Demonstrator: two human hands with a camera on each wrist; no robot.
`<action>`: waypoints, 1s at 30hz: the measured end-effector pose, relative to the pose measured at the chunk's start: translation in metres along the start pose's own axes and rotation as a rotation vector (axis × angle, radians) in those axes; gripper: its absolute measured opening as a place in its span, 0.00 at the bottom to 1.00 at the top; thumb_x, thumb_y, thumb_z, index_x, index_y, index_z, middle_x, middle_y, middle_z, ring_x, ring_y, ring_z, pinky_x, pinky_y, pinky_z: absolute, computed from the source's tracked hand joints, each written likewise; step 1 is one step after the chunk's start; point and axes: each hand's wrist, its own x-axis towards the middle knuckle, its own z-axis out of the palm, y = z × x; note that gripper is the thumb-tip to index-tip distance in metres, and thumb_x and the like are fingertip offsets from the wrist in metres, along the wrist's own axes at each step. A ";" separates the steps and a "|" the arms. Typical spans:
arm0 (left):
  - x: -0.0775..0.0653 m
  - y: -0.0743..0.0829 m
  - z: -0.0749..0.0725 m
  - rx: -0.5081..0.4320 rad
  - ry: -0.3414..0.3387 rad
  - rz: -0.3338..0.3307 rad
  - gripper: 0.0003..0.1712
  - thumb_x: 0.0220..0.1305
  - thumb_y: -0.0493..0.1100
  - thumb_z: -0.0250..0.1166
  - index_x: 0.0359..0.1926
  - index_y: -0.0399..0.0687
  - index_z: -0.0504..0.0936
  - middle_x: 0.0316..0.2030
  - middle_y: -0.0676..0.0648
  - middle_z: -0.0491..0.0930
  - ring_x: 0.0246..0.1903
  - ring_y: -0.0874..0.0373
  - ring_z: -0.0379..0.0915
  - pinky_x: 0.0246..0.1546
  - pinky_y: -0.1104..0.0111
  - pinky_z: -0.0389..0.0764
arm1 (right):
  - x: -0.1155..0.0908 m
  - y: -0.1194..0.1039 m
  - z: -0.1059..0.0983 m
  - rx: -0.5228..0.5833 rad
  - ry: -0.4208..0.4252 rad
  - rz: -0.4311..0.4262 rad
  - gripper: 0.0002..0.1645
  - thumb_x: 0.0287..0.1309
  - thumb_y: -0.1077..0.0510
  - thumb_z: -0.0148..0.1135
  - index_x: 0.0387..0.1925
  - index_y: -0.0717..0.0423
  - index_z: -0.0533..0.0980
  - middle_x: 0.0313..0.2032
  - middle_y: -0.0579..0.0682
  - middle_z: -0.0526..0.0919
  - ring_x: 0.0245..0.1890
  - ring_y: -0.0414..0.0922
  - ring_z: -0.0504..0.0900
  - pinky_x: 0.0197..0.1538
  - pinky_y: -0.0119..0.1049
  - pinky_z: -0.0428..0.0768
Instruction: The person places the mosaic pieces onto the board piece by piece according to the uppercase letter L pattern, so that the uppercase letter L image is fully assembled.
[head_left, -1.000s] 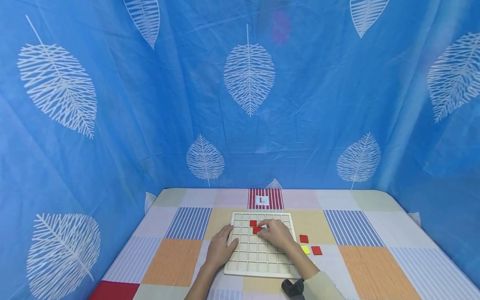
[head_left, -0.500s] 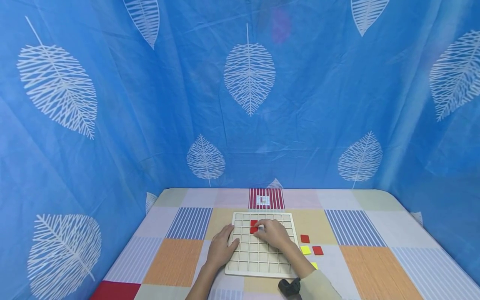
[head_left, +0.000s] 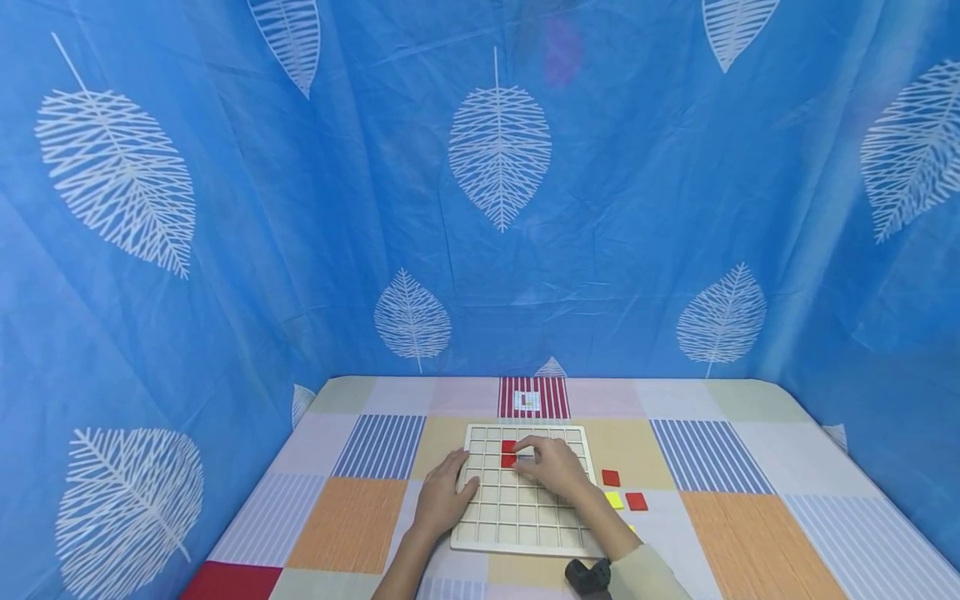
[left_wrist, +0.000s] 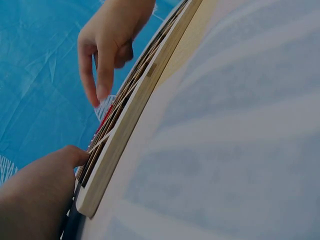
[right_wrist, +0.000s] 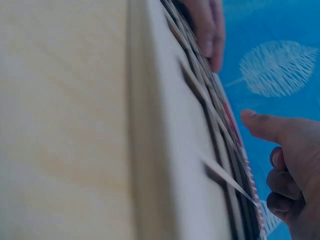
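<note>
A square wooden grid board (head_left: 517,533) lies on the patterned cloth. Two red square tiles (head_left: 508,461) sit in its cells, one behind the other. My left hand (head_left: 442,497) rests along the board's left edge, thumb over the surface; in the left wrist view that thumb (left_wrist: 75,154) touches the rim. Over the board, just right of the red tiles, is my right hand (head_left: 556,468), thumb and forefinger spread apart. The right wrist view has this right hand (right_wrist: 295,155) with its thumb off the board and no tile visible in it.
Right of the board lie two loose red tiles (head_left: 637,502) and a yellow tile (head_left: 614,500); another yellow one is mostly hidden by the right forearm. A small printed grid card (head_left: 527,402) lies behind the board. Blue leaf-patterned curtain (head_left: 600,250) hangs around the table.
The nearer red tile has shifted left, into line with the farther one. My right thumb and forefinger have spread and come away from it. The left hand stays in place.
</note>
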 end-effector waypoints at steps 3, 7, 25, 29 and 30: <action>0.000 0.001 0.001 -0.005 -0.003 0.008 0.29 0.60 0.50 0.59 0.58 0.38 0.72 0.58 0.38 0.70 0.59 0.43 0.64 0.58 0.51 0.64 | -0.006 0.005 -0.014 0.051 0.023 0.020 0.15 0.49 0.51 0.69 0.40 0.48 0.82 0.10 0.39 0.62 0.11 0.34 0.56 0.13 0.28 0.57; 0.000 0.002 0.000 -0.012 -0.001 0.013 0.29 0.60 0.49 0.59 0.58 0.38 0.71 0.58 0.38 0.70 0.59 0.43 0.64 0.58 0.50 0.64 | -0.014 0.014 -0.038 0.102 0.038 0.035 0.13 0.48 0.54 0.69 0.39 0.48 0.82 0.09 0.40 0.59 0.11 0.34 0.53 0.14 0.28 0.55; -0.001 0.000 -0.002 -0.009 0.000 0.017 0.28 0.61 0.49 0.59 0.58 0.38 0.71 0.58 0.38 0.70 0.60 0.43 0.63 0.59 0.50 0.63 | -0.063 0.082 -0.099 0.054 0.064 0.126 0.17 0.45 0.52 0.72 0.39 0.52 0.82 0.09 0.39 0.55 0.10 0.34 0.51 0.12 0.27 0.51; -0.002 0.000 -0.001 -0.012 0.003 0.017 0.28 0.61 0.49 0.59 0.58 0.38 0.71 0.58 0.38 0.70 0.60 0.43 0.63 0.59 0.51 0.63 | -0.067 0.090 -0.100 0.048 -0.009 0.172 0.18 0.43 0.51 0.72 0.39 0.52 0.82 0.09 0.40 0.56 0.10 0.34 0.51 0.13 0.25 0.51; -0.001 0.000 -0.001 -0.010 0.005 0.015 0.28 0.61 0.49 0.59 0.58 0.38 0.71 0.58 0.38 0.70 0.60 0.44 0.63 0.59 0.51 0.63 | -0.067 0.091 -0.099 0.042 -0.027 0.187 0.19 0.43 0.51 0.72 0.39 0.51 0.82 0.10 0.40 0.56 0.11 0.35 0.52 0.13 0.25 0.51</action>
